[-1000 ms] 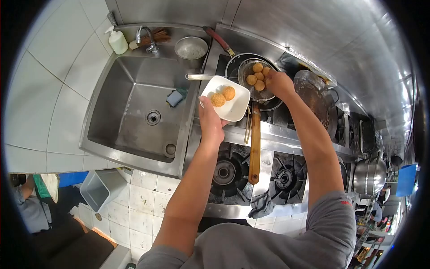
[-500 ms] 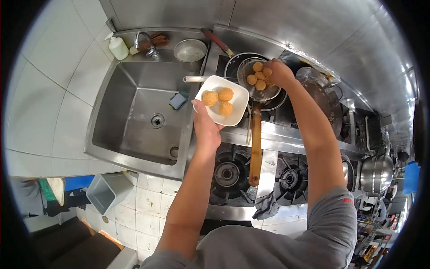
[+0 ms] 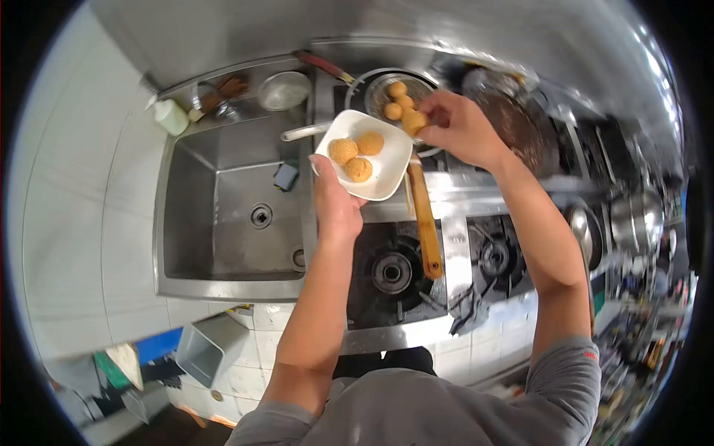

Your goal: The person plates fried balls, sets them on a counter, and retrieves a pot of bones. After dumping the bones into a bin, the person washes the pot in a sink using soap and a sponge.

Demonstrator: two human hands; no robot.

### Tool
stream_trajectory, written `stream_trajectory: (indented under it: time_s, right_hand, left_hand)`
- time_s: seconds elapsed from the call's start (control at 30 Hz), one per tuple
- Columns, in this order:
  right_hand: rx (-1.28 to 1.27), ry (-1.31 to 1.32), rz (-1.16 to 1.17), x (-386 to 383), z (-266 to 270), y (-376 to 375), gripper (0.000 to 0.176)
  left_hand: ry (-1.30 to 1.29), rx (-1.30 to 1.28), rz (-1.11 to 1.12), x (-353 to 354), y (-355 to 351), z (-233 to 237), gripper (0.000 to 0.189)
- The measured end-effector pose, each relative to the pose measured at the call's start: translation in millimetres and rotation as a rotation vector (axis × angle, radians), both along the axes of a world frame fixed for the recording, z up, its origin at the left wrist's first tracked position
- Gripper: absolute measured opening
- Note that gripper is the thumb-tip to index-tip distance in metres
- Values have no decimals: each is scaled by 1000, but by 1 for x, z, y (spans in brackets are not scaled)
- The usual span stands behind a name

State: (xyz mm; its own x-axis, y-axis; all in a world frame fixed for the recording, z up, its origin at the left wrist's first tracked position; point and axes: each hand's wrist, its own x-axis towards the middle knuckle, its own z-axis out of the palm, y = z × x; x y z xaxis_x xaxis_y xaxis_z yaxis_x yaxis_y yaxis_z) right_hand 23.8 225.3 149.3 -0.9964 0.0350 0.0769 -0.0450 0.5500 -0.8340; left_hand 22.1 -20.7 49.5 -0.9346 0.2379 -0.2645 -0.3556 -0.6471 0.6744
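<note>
My left hand point(image 3: 335, 204) grips the near left edge of a white square bowl point(image 3: 389, 169), thumb over the rim. Three golden fried balls point(image 3: 358, 169) lie in the bowl, which is tilted slightly. Just beyond the bowl's right corner, my right hand point(image 3: 467, 132) pinches another fried ball point(image 3: 414, 123) between thumb and fingers. Behind it, several more fried balls point(image 3: 398, 89) sit in a round mesh strainer point(image 3: 422, 91). The strainer rests over a dark pan, and its long wooden handle point(image 3: 426, 227) points toward me. The bowl hides part of the strainer and pan.
To the left is a steel sink point(image 3: 190, 223) with a sponge point(image 3: 285, 177) in it. A soap bottle point(image 3: 170, 116) and a metal bowl point(image 3: 284, 91) stand along its back ledge. Burners point(image 3: 391, 273) lie in front, a wok point(image 3: 520, 134) at right, a dark cloth point(image 3: 470, 308) at the stove's front edge.
My right hand has come out of the strainer toward the bowl, bringing a fried ball with it. My left hand still holds the bowl. The whole view has turned a little.
</note>
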Motion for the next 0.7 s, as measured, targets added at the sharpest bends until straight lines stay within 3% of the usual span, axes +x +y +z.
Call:
stream_trajectory:
  time_s: [0.03, 0.23, 0.4, 0.53, 0.7]
  right_hand:
    - [189, 61, 14, 25, 18, -17, 39]
    - [54, 166, -414, 188, 69, -57, 25]
    - [-308, 287, -833, 361, 70, -100, 9]
    - [-420, 262, -1198, 493, 43, -178, 10]
    - [-457, 151, -1636, 637, 25, -332, 13]
  left_hand:
    - [15, -3, -52, 2, 0, 0, 78]
    - [81, -10, -284, 54, -1, 38, 81]
    - [239, 92, -593, 126, 4, 96, 74]
    - [309, 136, -939, 202, 12, 123, 74]
    - [260, 240, -1543, 334, -2, 121, 73]
